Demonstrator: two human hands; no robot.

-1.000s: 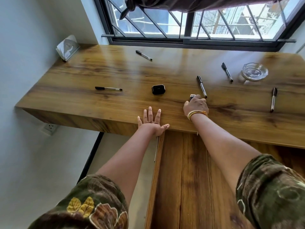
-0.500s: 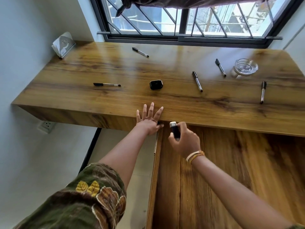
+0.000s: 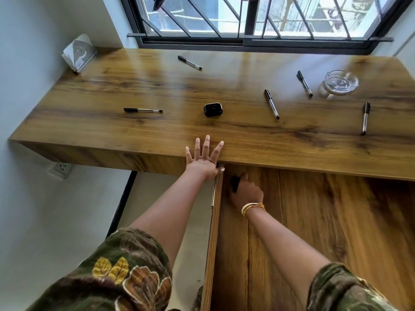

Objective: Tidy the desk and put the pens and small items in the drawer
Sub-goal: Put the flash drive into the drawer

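Far left corner of the desk (image 3: 112,86) has a folded white card (image 3: 79,52) propped against the wall, with some kind of smiley mark on it but no text I can actually read. Moving right: a pen (image 3: 142,110) lying flat, another pen (image 3: 189,62) far back near the window, then a little black case (image 3: 213,109) around the middle, its lid print too small to make out. The left hand (image 3: 205,158) is spread open, fingers flat on the near desk edge, right at the drawer's (image 3: 314,221) left corner. Just beside it the right hand (image 3: 246,192) is down in the open drawer, wrapped around a small black item (image 3: 235,183). Further right, three more pens (image 3: 271,104) (image 3: 304,83) (image 3: 365,118) and a glass ashtray (image 3: 341,82).
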